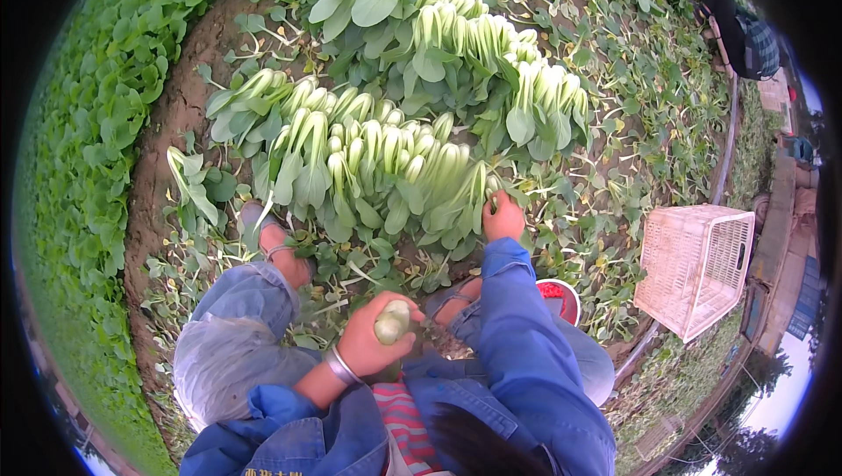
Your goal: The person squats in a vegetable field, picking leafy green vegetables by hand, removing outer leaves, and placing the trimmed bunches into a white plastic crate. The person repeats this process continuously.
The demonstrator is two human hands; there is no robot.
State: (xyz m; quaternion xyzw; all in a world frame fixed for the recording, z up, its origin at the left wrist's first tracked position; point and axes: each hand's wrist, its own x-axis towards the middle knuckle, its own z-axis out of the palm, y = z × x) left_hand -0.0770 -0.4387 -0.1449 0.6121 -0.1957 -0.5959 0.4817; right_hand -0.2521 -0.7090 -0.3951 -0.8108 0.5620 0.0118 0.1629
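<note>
My left hand [378,334], with a silver bangle at its wrist, is closed around pale bok choy bases [392,323] above my lap. Farther out, my right hand [504,215] reaches to the right end of the nearer row of bok choy [388,147], its fingers on a bok choy [492,188] there. The plants in this row lie side by side, pale bases away from me and leaves towards me. Behind it a second row [460,28] slants down to the right. One bok choy [187,176] lies apart on the left.
A pale plastic crate [671,265] lies at the right. Near my right leg stands a white-rimmed container [573,301] with red pieces inside. Loose leaves litter the soil. A leafy crop bed [99,120] runs along the left. Another person [746,38] is at the upper right, beside a hose [729,140].
</note>
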